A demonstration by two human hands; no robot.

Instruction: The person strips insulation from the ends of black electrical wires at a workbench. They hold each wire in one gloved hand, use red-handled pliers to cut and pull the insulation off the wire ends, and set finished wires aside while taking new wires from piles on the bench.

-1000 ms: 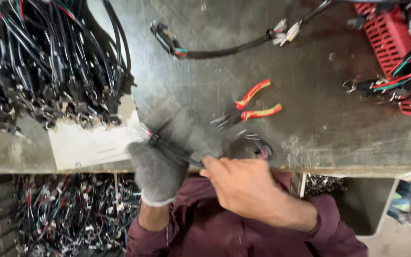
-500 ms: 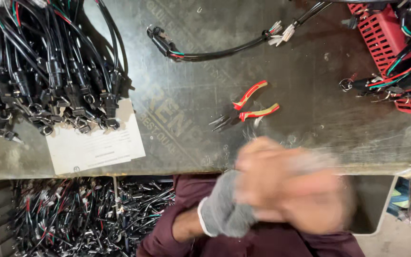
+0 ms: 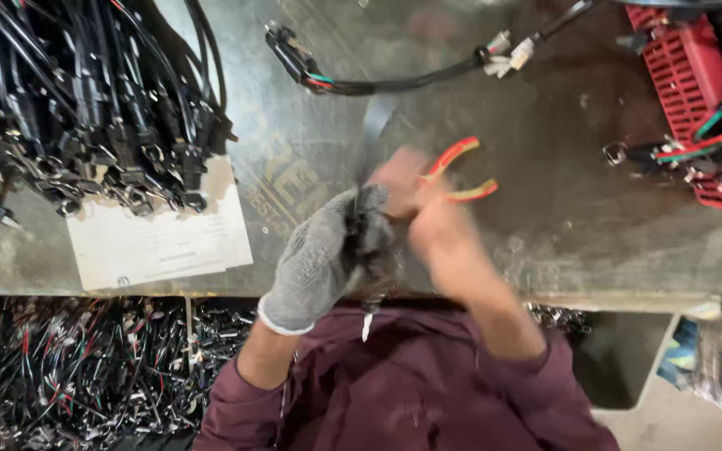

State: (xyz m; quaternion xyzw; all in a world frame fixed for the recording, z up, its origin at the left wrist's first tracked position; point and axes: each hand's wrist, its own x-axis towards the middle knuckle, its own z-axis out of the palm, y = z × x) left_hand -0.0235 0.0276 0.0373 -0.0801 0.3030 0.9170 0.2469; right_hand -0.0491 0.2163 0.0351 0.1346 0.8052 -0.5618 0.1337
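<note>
My left hand, in a grey knit glove, is closed around a short black cable piece just above the bench's front edge. A small end hangs below it over my maroon sleeve. My bare right hand is blurred by motion and sits right beside the gloved hand, fingers touching the black piece. Its fingertips reach up to the jaws of the red-and-orange-handled pliers lying on the metal bench. I cannot tell whether it grips anything.
A large bundle of black cables with connectors covers the bench's left, over a white paper sheet. A single black harness lies at the back. A red crate with wires stands right. A bin of loose wires sits below.
Both hands pulled back toward my body half a second ago, and have now come forward again over the bench's edge, next to the pliers. The pliers have stayed where they were.
</note>
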